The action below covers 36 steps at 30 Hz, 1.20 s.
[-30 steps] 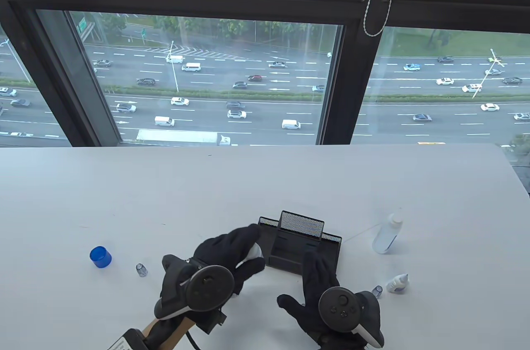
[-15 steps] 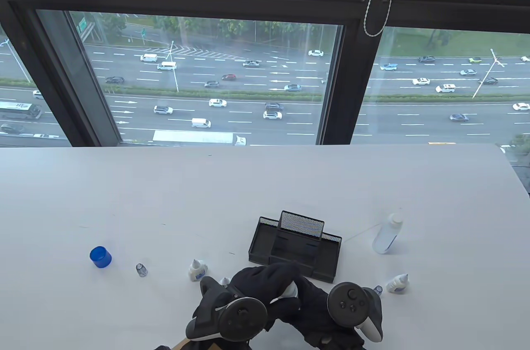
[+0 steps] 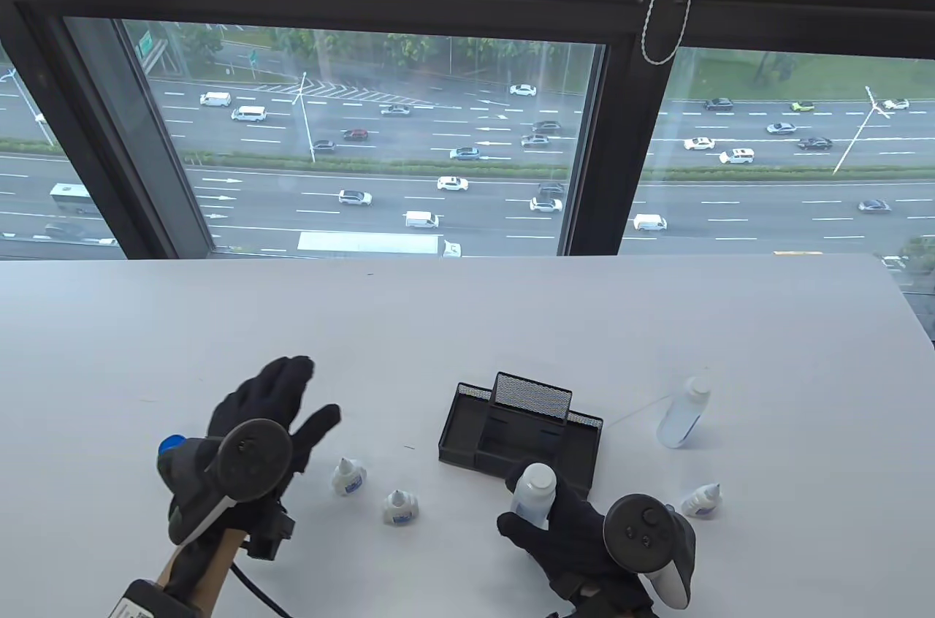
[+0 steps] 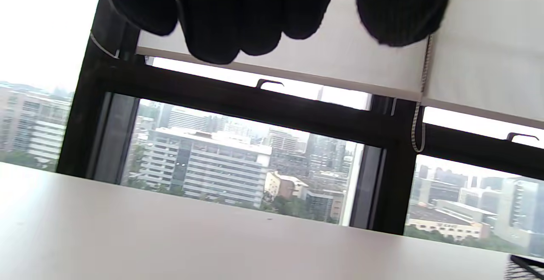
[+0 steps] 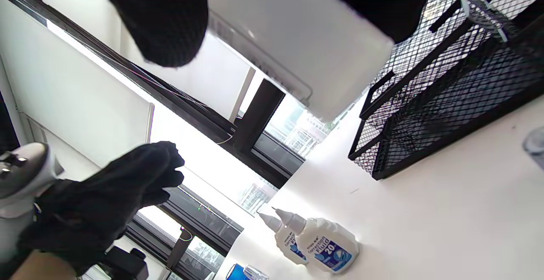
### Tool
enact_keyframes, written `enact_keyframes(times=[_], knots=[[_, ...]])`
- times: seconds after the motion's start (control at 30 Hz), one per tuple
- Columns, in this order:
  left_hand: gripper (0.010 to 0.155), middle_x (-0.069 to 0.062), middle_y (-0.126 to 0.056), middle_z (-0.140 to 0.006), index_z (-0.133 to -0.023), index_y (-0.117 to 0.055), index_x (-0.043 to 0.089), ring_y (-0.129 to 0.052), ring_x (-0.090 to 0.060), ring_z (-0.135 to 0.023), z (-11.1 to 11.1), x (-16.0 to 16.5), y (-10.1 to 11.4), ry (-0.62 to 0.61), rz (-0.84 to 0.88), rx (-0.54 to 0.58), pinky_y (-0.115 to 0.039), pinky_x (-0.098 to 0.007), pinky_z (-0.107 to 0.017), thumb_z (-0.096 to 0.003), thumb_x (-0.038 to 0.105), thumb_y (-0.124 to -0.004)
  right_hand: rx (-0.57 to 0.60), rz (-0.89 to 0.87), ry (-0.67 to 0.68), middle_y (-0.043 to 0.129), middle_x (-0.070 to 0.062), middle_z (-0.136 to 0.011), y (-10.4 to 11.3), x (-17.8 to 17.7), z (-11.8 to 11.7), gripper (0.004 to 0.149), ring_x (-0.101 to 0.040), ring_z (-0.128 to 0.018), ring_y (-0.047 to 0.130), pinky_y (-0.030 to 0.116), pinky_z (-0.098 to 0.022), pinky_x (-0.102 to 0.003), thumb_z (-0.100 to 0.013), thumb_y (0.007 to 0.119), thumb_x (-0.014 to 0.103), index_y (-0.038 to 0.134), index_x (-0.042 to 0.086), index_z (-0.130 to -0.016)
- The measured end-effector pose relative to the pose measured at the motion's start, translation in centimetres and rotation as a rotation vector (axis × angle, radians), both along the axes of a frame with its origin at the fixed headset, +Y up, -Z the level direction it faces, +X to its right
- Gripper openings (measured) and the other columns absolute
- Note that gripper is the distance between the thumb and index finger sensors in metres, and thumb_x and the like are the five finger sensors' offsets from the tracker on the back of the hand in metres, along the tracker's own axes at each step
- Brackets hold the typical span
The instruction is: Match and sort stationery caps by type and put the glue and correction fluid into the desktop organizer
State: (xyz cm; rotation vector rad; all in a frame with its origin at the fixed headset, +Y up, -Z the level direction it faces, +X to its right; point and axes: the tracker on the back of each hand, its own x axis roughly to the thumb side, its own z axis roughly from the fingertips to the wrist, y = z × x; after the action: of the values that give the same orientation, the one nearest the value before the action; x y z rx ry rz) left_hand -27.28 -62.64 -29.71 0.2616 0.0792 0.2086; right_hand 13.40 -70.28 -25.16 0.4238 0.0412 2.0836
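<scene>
Where tracker covers it, blue cap (image 3: 172, 441) half-hidden

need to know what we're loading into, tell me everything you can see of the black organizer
The organizer is a low black tray of metal mesh with solid black edging, rectangular, split into several open compartments, with a taller mesh holder rising at its back. It sits flat on the white table, slightly turned. Nothing shows inside it. The right hand holds a clear white-capped bottle at its front edge; contact is unclear.

White table (image 3: 467, 326); mesh organizer (image 3: 467, 432); three correction-fluid bottles (image 3: 348, 477); glue bottle (image 3: 683, 413)
</scene>
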Motion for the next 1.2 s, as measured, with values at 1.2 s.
enact_keyframes(times=[1.2], knots=[[0.059,-0.008,-0.075,-0.114,-0.111,-0.060,0.028,-0.093,-0.028,-0.093,3.4,4.8,3.8,-0.499,0.422,0.080,-0.076,-0.052,-0.069,-0.0571,0.046,-0.076,-0.005,0.071,0.075,0.071,-0.014,-0.103,-0.2,-1.5,0.3,0.072,-0.039,-0.092,0.079,0.068,-0.068,-0.054,-0.048,0.084,0.045,0.052,0.014,-0.104]])
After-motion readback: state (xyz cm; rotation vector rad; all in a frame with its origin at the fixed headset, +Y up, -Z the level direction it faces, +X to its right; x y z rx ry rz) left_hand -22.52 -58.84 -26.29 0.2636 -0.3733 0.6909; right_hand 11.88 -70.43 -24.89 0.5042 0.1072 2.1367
